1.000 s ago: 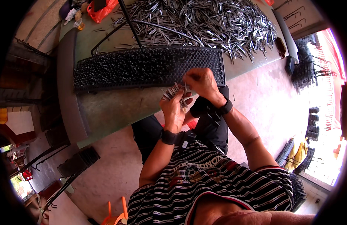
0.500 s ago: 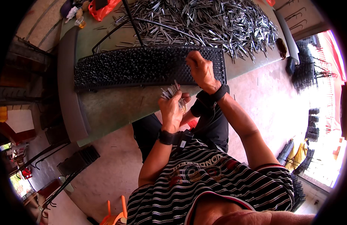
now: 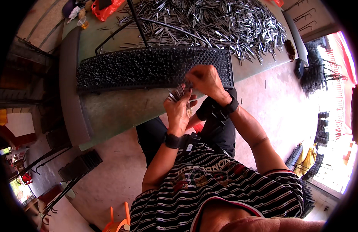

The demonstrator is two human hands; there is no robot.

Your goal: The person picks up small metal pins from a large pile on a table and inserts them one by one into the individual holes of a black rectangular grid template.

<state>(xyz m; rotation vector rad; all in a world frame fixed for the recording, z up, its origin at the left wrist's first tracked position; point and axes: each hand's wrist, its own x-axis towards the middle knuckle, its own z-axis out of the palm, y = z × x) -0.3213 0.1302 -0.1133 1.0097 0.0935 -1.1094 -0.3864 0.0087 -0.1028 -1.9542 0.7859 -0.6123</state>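
Observation:
My left hand (image 3: 176, 113) is closed around a bunch of thin metal strips (image 3: 178, 92), whose ends fan out past the fingers. Just to its right, my right hand (image 3: 210, 83) is held over the tray's near edge with thumb and fingers pinched together. Whatever sits in that pinch is too small to make out. Both hands are by the right half of a long black perforated tray (image 3: 224, 69). Small pale strip ends stand in the tray's holes across its left and middle parts; bare holes show at its right end.
A large heap of loose metal strips (image 3: 217, 23) covers the table (image 3: 109, 120) behind the tray. A black bent rod frame (image 3: 137, 23) rises over the tray. A red plastic bag (image 3: 105, 11) and a clear cup (image 3: 82, 23) sit at the far left. An orange chair (image 3: 118, 222) stands below.
My right hand has come down and slightly left from above the tray, close to the strips in my left hand. The left hand has hardly moved.

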